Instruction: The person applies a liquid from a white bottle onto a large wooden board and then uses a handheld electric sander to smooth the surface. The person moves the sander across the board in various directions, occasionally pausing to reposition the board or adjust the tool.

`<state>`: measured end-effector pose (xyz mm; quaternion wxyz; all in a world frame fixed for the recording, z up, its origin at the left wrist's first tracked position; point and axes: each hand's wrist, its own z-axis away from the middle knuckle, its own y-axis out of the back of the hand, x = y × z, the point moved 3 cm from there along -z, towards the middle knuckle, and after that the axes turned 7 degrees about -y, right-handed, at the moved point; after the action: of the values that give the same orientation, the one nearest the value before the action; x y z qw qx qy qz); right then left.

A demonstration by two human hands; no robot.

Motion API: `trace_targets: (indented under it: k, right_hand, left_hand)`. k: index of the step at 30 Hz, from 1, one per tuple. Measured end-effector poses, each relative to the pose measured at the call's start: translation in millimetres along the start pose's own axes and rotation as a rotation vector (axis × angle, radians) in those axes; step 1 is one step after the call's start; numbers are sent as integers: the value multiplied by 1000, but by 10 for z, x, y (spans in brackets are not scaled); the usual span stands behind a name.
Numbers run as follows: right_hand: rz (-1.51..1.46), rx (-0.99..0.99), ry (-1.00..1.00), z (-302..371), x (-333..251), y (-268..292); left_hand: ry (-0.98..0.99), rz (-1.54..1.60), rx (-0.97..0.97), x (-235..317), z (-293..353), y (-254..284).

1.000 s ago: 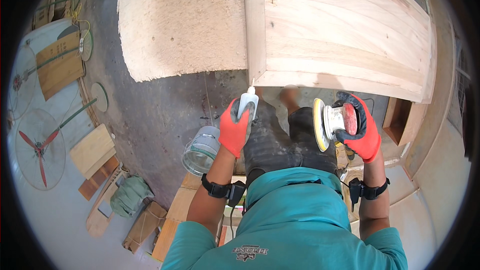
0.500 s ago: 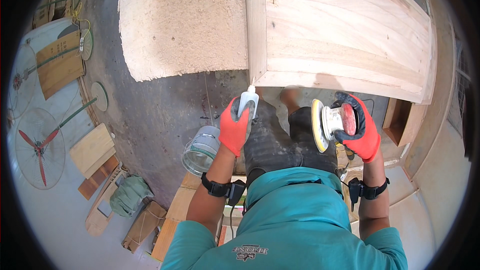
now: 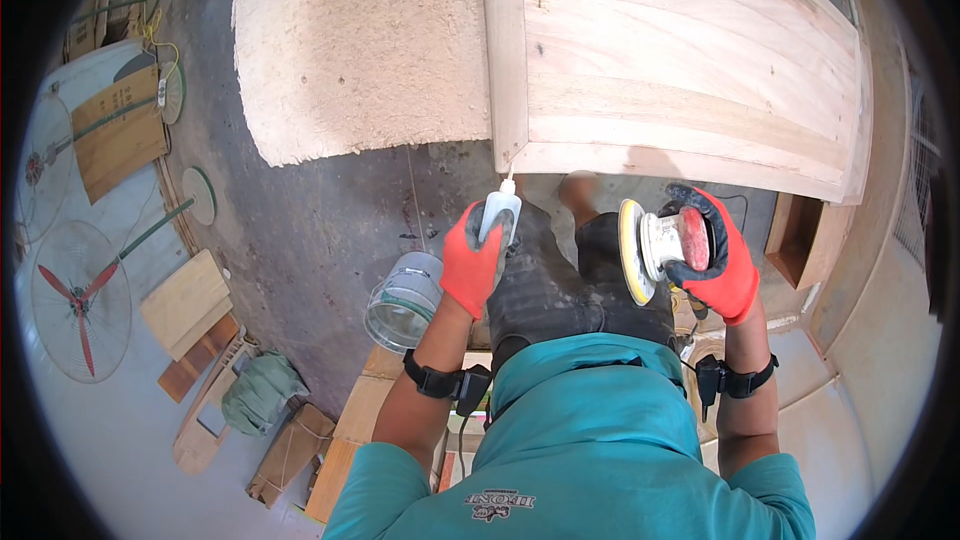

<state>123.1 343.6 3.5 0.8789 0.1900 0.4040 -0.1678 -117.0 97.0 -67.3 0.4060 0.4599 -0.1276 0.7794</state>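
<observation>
My left hand (image 3: 474, 262), in a red and black work glove, is closed around a small white glue bottle (image 3: 500, 212). The bottle's thin nozzle points up at the near corner of a pale wooden panel (image 3: 680, 70) with a framed edge; I cannot tell whether it touches. In my right hand (image 3: 722, 260), gloved the same way, is a round orbital sander (image 3: 668, 245). Its yellow-edged pad is turned on edge toward the left, away from the wood. Left of the panel's edge strip lies a rough, pale, fibrous sheet (image 3: 365, 55).
A metal bucket (image 3: 403, 300) stands on the dark floor left of my legs. At far left are a fan with red blades (image 3: 80, 295), a cardboard piece (image 3: 120, 130) and wooden boards (image 3: 187, 305). An open wooden box (image 3: 800, 240) sits beneath the panel's right end.
My left hand and the glue bottle have shifted very slightly, with the nozzle still by the panel's corner. The panel appears a little further left in view. The sander stays held almost in place.
</observation>
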Motion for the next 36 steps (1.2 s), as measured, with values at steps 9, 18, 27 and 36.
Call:
trace_targets:
  k: [9,18,27,36]
  right_hand:
    - [-13,-2,0,8,0,3]
    - [-25,-19,-9,-2,-48,11]
    - [268,259,132,-120,-214,-68]
    - [725,421,158,-289,-297,-219]
  left_hand:
    - [-45,-12,23,9,-82,-103]
    - [-57,-17,15,6,-46,-102]
    - [-112,-94,20,14,-33,-26]
    - [-120,154,148,241,-159,157]
